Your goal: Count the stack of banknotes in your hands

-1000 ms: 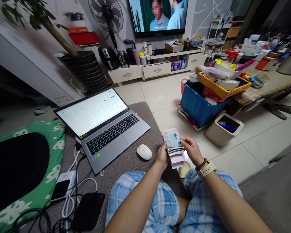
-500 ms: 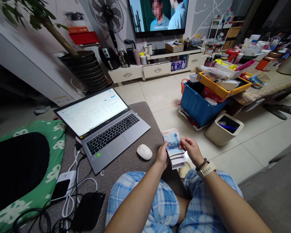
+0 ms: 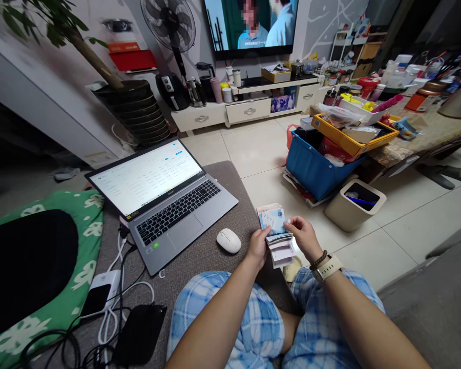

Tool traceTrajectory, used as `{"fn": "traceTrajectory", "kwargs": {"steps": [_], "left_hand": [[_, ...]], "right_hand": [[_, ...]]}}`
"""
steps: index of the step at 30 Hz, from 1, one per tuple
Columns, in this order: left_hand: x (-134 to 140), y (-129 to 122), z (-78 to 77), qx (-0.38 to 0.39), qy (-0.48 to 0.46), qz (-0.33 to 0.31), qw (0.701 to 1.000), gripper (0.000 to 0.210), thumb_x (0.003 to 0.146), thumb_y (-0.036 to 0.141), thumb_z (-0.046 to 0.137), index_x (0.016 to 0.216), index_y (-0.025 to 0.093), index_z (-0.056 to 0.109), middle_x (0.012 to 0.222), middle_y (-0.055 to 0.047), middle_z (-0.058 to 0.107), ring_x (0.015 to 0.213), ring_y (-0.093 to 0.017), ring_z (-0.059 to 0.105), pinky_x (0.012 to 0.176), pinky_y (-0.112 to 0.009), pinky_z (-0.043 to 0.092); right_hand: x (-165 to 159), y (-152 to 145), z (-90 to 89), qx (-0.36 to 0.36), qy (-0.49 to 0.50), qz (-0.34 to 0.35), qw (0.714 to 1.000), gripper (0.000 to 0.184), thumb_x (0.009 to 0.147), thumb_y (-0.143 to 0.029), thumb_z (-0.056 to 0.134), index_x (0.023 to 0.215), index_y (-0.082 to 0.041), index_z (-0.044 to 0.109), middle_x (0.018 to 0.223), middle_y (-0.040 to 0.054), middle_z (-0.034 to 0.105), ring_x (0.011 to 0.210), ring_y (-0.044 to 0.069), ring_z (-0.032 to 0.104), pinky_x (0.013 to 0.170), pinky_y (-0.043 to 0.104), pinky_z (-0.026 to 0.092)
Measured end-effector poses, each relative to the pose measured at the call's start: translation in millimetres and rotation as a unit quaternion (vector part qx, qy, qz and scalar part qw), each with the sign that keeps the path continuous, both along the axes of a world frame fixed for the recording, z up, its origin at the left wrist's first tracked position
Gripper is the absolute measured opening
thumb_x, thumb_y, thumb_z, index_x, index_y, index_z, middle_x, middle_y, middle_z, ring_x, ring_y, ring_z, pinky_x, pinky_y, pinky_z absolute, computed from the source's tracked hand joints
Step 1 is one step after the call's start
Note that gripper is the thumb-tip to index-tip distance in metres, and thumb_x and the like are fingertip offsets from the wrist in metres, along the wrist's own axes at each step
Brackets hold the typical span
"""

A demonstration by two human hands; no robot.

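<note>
Your left hand (image 3: 258,246) grips a stack of banknotes (image 3: 275,221), lower right of the frame's centre, while your right hand (image 3: 303,238) pinches their right edge. Left of them lies a white mouse (image 3: 229,241), then an open laptop (image 3: 179,214); a beige bin (image 3: 336,214) stands at right.

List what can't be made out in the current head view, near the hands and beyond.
In the head view:
Number of banknotes: they overlap, and the left hand covers part of one edge.
Text on the laptop screen: too small to read.
Lower contents of the blue box: hidden by its side and the yellow tray.
Top of the television: cut off by the upper edge.
</note>
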State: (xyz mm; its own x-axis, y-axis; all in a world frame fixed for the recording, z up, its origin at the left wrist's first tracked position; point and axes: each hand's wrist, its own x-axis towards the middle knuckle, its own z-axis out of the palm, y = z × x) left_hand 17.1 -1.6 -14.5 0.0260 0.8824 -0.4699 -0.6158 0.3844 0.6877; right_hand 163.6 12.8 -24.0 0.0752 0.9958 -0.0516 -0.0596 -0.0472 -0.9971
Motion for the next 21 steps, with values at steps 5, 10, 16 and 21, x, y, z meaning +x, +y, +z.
{"fn": "traceTrajectory", "kwargs": {"steps": [5,10,16,21], "left_hand": [[0.2,0.3,0.4,0.007,-0.001,-0.001,1.000,0.026,0.062,0.033,0.081,0.067,0.015,0.064,0.070,-0.007,0.071,0.086,-0.027,0.070,0.080,-0.036,0.053],[-0.1,0.8,-0.5,0.011,-0.036,-0.003,0.999,0.028,0.070,0.037,0.075,0.082,0.013,0.070,0.084,-0.010,0.075,0.094,-0.028,0.070,0.085,-0.039,0.054],[0.2,3.6,-7.5,0.003,-0.063,0.010,0.998,0.032,0.079,0.037,0.067,0.097,0.011,0.070,0.094,-0.012,0.076,0.098,-0.027,0.069,0.090,-0.039,0.053],[0.4,4.1,-9.7,-0.002,-0.070,0.014,0.997,0.030,0.082,0.034,0.063,0.099,0.010,0.070,0.096,-0.011,0.076,0.101,-0.026,0.069,0.093,-0.039,0.052]], "right_hand": [[0.8,-0.1,-0.9,0.006,-0.010,0.011,1.000,0.037,0.073,-0.054,0.071,0.067,-0.020,0.057,0.065,-0.0017,0.054,0.062,0.015,0.046,0.059,0.027,0.036],[-0.8,-1.7,3.3,0.013,0.007,0.019,1.000,0.036,0.075,-0.052,0.070,0.068,-0.020,0.057,0.064,-0.0025,0.052,0.061,0.014,0.045,0.059,0.027,0.035],[-2.4,-4.3,8.9,0.019,0.011,0.040,0.999,0.034,0.079,-0.049,0.068,0.067,-0.019,0.056,0.059,-0.0041,0.047,0.057,0.012,0.040,0.055,0.026,0.031],[-2.1,-4.6,9.7,0.021,0.007,0.043,0.999,0.035,0.079,-0.050,0.066,0.067,-0.019,0.056,0.059,-0.0042,0.045,0.056,0.012,0.040,0.055,0.026,0.031]]}}
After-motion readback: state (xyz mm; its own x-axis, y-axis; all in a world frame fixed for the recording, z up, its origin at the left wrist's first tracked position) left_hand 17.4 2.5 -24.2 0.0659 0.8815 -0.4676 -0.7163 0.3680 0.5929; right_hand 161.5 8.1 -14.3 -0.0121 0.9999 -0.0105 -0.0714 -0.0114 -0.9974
